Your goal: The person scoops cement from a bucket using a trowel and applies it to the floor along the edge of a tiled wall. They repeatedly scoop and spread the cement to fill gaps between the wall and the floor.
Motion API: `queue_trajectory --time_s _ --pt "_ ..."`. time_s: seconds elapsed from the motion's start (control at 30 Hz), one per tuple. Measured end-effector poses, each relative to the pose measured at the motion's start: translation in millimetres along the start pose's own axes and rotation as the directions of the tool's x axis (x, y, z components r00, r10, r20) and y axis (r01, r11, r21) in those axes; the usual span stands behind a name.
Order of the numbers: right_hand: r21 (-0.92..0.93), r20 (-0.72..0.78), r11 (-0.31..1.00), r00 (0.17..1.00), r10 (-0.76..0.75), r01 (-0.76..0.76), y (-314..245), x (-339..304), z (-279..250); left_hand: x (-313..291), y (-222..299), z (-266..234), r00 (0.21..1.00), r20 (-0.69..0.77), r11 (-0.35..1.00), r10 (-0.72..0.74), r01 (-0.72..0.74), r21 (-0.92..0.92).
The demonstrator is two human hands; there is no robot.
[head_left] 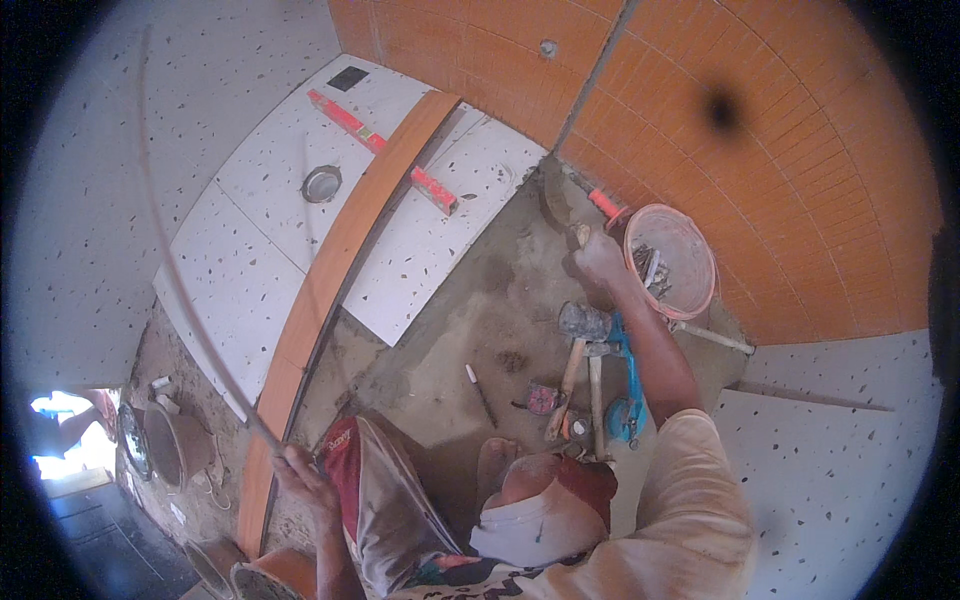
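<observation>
– how does the trowel handle?
– light and stiff, i judge, best gripped by its handle, where my right hand clamps; the blade lies just ahead of my fingers, toward the orange wall.
– your left hand?
– fingers curled around the thin rod, beside the plank.

smooth, wood-look plank; smooth tiles; rough, matt cement floor; wooden hammer handles

The right hand is extended, fingers curled, the right forearm behind them; the left hand grips, the left forearm below its fingers.
</observation>
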State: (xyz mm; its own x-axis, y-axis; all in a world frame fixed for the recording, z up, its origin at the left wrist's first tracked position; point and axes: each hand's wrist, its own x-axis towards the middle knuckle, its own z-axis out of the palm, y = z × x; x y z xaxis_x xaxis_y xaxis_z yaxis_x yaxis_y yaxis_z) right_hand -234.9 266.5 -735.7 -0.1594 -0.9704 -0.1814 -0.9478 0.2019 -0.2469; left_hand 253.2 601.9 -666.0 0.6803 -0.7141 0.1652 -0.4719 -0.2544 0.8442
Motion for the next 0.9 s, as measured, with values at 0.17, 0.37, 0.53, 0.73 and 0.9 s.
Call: queue_trajectory --time_s 0.17,0.37,0.53,0.73,0.9 --pt "0.014 0.071 1.0 0.997 -0.021 0.02 -16 36 2 -25 -57 21 0.982 0.086 0.949 0.166 -0.183 0.258" --pt "-0.029 0.048 0.986 0.986 -0.162 0.163 -16 68 42 -34 -27 33 0.987 0.162 0.998 0.022 -0.03 0.048" --pt "0.627 -0.178 0.752 0.977 -0.117 0.204 70 102 69 -42 -45 57 0.972 0.228 0.997 0.049 -0.063 0.055" --pt "-0.189 0.086 0.965 0.982 -0.169 0.183 6 58 53 -37 -96 50 0.987 0.158 0.999 -0.029 0.036 -0.04" --pt "-0.122 0.066 0.968 0.975 -0.211 0.218 -26 31 13 -32 -69 37 0.98 0.144 0.977 0.14 -0.16 0.139"
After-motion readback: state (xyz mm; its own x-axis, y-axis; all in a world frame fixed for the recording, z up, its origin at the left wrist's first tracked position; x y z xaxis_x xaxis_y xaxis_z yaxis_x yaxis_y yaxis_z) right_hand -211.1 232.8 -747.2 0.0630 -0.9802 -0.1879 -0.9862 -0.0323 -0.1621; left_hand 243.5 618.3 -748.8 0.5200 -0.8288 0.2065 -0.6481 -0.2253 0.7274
